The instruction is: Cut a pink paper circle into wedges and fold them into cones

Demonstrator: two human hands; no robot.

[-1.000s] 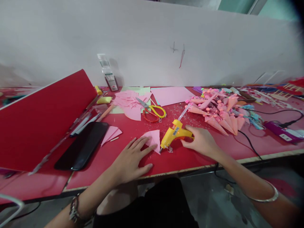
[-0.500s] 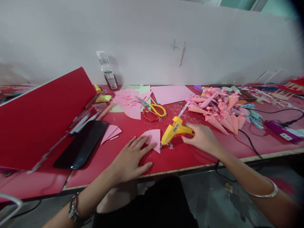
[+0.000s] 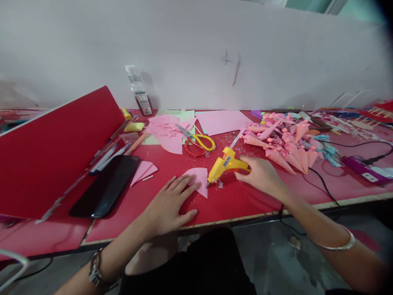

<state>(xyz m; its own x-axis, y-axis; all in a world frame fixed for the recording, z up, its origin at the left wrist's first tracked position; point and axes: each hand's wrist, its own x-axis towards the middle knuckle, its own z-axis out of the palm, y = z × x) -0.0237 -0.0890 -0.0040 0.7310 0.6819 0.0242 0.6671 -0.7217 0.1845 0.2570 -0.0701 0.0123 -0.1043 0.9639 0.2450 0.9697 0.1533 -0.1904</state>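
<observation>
Glue gun at the paper's edge
Your right hand (image 3: 260,176) grips the yellow plastic glue gun (image 3: 224,166); press your flat, released left hand (image 3: 168,205) firmly on the pink paper wedge (image 3: 199,178).

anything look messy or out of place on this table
Yes. Small pale scraps are strewn over the red table around the scissors and glue gun, which the right hand grips. The left hand pins a pink paper piece.

Soft, even indoor light, faint shadows; wide-angle bending and dark vignetting at the blurred edges.
</observation>
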